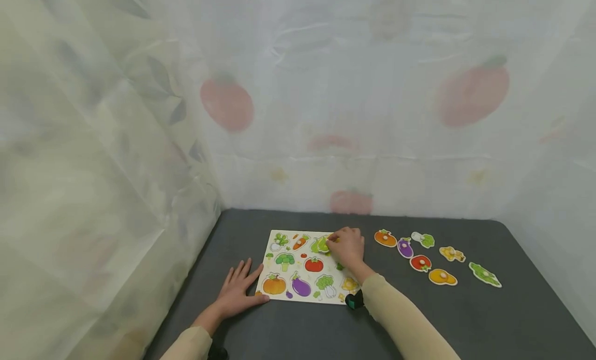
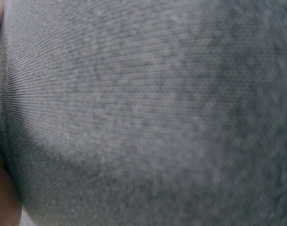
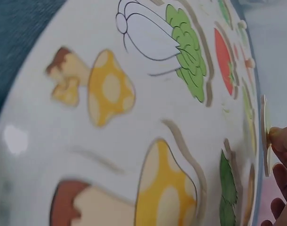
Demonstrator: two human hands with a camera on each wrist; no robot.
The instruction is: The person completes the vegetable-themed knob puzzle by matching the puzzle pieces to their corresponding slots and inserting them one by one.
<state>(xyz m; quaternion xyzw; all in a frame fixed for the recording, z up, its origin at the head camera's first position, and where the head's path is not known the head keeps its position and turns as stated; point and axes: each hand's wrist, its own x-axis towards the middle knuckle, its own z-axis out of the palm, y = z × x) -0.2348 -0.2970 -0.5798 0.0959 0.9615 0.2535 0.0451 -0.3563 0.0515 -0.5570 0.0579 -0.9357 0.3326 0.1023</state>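
Note:
A white vegetable puzzle board (image 1: 298, 264) lies on the dark table, printed with a carrot, broccoli, tomato, pumpkin, eggplant and others. My left hand (image 1: 236, 293) rests with spread fingers at the board's left side, its thumb by the lower left corner. Over the upper right part of the board, my right hand (image 1: 348, 246) pinches a green vegetable puzzle piece (image 1: 322, 244). Seen edge-on in the right wrist view, that thin piece (image 3: 265, 136) stands apart from the board surface between thumb and fingers. The left wrist view holds mostly blurred grey tabletop (image 2: 143, 108).
Loose knobbed pieces lie right of the board: a pumpkin (image 1: 385, 238), an eggplant (image 1: 405, 248), a tomato (image 1: 421, 263), a leafy white-stemmed vegetable (image 1: 423, 240), a mushroom piece (image 1: 451, 254), a yellow-orange piece (image 1: 442, 277) and a long green piece (image 1: 485, 274). Pale curtains surround the table.

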